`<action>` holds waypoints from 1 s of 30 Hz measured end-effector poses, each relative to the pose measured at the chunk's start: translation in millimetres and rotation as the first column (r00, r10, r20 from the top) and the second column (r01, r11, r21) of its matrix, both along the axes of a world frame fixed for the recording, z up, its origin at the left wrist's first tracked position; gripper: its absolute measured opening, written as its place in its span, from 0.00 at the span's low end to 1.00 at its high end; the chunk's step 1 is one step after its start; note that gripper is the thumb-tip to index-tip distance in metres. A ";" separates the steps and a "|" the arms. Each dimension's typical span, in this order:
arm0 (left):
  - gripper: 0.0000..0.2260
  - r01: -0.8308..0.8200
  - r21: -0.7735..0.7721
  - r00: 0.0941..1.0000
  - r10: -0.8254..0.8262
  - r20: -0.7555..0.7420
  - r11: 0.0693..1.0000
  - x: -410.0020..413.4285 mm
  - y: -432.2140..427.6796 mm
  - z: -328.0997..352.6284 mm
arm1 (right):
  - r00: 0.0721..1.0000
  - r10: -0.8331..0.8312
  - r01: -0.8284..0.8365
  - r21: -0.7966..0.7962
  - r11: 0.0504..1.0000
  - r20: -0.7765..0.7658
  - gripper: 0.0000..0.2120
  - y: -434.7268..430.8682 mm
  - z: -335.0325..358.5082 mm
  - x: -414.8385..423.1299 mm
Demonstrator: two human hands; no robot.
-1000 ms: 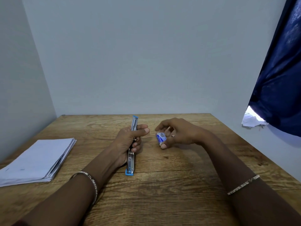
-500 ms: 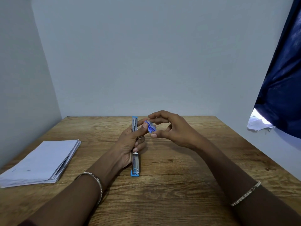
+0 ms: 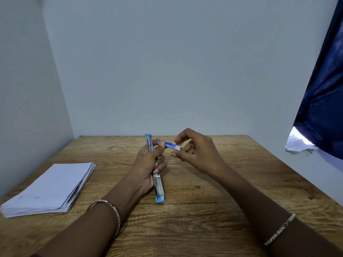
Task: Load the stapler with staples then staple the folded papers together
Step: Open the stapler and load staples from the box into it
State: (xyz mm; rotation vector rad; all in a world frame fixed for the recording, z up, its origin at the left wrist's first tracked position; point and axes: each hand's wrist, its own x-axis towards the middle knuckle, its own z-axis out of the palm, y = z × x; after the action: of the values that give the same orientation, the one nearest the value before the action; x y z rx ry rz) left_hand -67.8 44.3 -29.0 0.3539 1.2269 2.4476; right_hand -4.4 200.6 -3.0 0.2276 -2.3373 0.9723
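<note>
The blue and silver stapler [image 3: 159,188] lies swung fully open in a long line, raised a little over the wooden table [image 3: 204,191]. My left hand [image 3: 148,166] grips it around the middle, and its thumb tip touches the left end of a small blue and white staple box [image 3: 171,145]. My right hand [image 3: 194,153] pinches the right end of that box, held just right of the stapler's far end. The folded white papers [image 3: 50,188] lie stacked at the table's left.
Grey walls close in the table at the back and left. A dark blue curtain [image 3: 323,101] hangs at the right, with crumpled white paper [image 3: 298,144] below it. Bare wood shows in front of the hands.
My right hand picked the staple box up off the table and brought it to my left thumb beside the stapler's far end. The left hand kept its grip on the open stapler.
</note>
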 end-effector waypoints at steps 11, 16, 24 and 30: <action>0.10 -0.001 0.076 1.000 0.002 -0.009 0.997 -9.9 -9.0 2.9 | 0.988 -0.007 0.034 0.170 0.985 -0.155 0.09 5.6 -0.9 -1.7; 0.05 0.017 0.098 0.999 -0.014 -0.034 0.995 -15.2 -11.7 0.3 | 0.999 0.019 -0.019 -0.011 1.000 -0.031 0.11 3.5 0.0 0.0; 0.06 -0.014 0.047 0.994 0.019 -0.104 0.999 -15.6 -11.2 -0.5 | 0.999 -0.040 0.043 -0.149 0.988 0.021 0.02 4.9 6.7 -0.3; 0.05 -0.031 -0.038 0.987 0.024 -0.160 0.999 -12.3 -9.4 0.1 | 0.996 -0.088 0.086 0.071 0.994 0.017 0.06 3.2 4.5 -1.9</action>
State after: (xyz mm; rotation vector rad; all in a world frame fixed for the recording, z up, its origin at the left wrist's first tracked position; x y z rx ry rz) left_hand -80.2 34.9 -29.0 0.5337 1.3528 2.4530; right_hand -6.3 203.8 1.5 0.1427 -2.3807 0.8553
